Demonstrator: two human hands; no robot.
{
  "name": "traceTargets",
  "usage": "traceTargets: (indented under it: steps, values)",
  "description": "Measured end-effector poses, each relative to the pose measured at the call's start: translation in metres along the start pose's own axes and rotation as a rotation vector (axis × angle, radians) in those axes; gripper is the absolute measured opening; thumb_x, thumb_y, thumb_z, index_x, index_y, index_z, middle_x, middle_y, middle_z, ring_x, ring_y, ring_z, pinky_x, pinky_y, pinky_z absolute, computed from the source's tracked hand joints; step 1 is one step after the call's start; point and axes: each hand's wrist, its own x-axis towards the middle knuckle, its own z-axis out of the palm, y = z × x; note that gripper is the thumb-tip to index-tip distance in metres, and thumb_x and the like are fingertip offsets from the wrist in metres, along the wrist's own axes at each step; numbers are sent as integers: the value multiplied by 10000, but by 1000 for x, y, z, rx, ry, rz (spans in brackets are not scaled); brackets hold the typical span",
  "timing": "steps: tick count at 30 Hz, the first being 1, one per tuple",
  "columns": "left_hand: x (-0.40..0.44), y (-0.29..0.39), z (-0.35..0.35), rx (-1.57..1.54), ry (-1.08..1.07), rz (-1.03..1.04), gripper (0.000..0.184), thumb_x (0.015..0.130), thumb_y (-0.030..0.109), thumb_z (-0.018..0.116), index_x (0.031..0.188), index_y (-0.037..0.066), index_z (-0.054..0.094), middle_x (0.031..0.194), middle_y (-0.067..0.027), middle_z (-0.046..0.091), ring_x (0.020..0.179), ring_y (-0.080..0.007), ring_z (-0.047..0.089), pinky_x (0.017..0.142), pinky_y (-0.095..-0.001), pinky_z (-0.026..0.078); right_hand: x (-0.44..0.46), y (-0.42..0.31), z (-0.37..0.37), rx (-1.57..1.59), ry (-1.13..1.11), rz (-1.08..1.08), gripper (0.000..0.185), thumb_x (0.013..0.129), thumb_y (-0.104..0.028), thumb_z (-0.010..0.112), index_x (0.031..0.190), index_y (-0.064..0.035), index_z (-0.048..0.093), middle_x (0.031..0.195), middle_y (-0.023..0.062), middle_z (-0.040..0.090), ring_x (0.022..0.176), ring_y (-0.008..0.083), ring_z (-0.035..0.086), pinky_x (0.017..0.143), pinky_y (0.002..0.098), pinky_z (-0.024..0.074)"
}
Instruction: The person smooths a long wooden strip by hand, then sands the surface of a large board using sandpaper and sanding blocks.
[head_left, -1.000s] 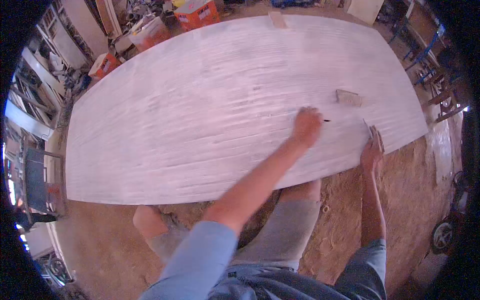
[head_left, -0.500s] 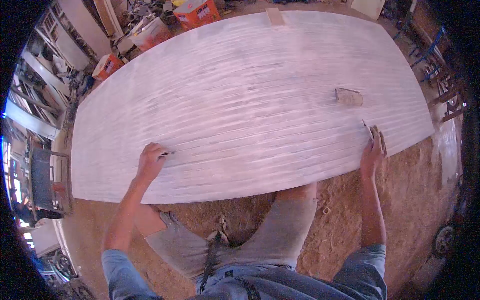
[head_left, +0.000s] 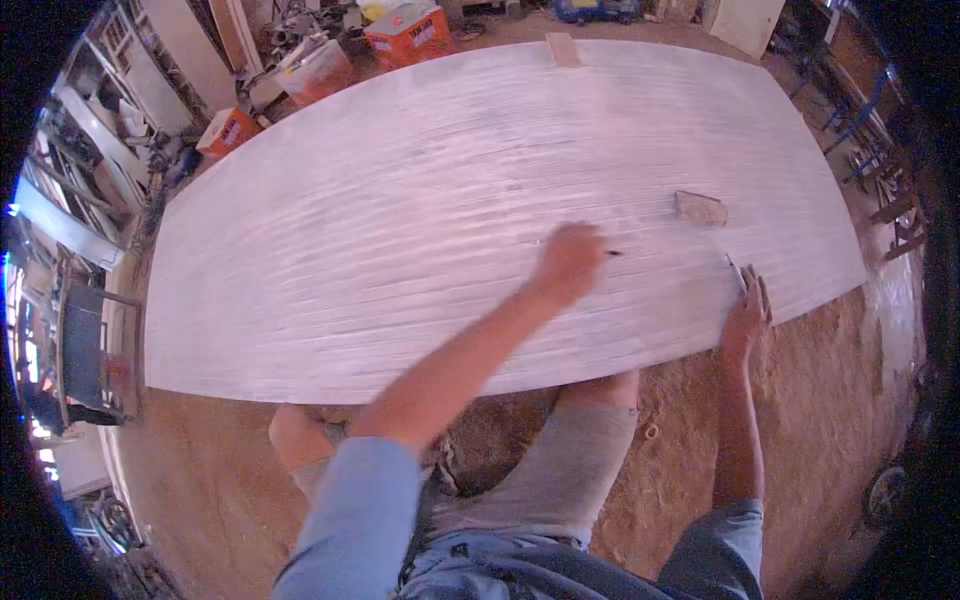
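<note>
A large whitish panel (head_left: 420, 210) with long grooves or streaks lies across in front of me. Above its middle, my left hand (head_left: 572, 268) is closed, blurred by motion, and a small dark tip (head_left: 614, 253) sticks out past its fingers; the rest of that small tool is hidden. Near the panel's right front edge, my right hand (head_left: 748, 312) is closed around a thin, pale, pointed tool (head_left: 737, 270), whose exact kind I cannot make out. Just beyond it rests a pale, worn block (head_left: 702, 209) with a dark edge.
A small wooden piece (head_left: 563, 50) lies on the panel's far edge. Orange-and-white boxes (head_left: 408, 37) and clutter stand behind it at the left. A dark-seated metal chair (head_left: 95, 350) is at the left. Brown dusty ground (head_left: 690, 440) surrounds my legs.
My left hand has swept right from the panel's left part to its middle, still closed on its small tool. My right hand stays almost in place. The view has shifted slightly.
</note>
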Motion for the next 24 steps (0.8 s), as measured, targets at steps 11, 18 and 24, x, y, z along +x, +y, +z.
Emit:
traceTargets:
  steps: [11, 18, 24]
  values:
    - [-201, -145, -158, 156, -16, -274, 204, 685, 44, 660, 887, 67, 682, 882, -112, 642, 878, -304, 592, 820, -400, 478, -2, -9, -6, -106, -44, 37, 369, 879, -42, 445, 1229, -71, 558, 1284, 93, 549, 1244, 299, 440, 1056, 398, 315]
    - [35, 16, 31, -136, 73, 6, 72, 713, 68, 556, 760, 24, 589, 802, -177, 579, 837, -346, 573, 779, -448, 472, -3, -16, -11, -132, -27, 25, 373, 872, -70, 449, 1231, -69, 552, 1282, 93, 549, 1234, 299, 449, 1060, 402, 307]
    - [41, 21, 30, -42, 21, -9, 88, 723, 69, 553, 785, 32, 603, 837, -160, 604, 865, -316, 581, 803, -440, 470, 0, -5, -1, -94, -16, 6, 364, 878, -38, 419, 1213, -57, 559, 1252, 112, 565, 1229, 301, 455, 1056, 396, 324]
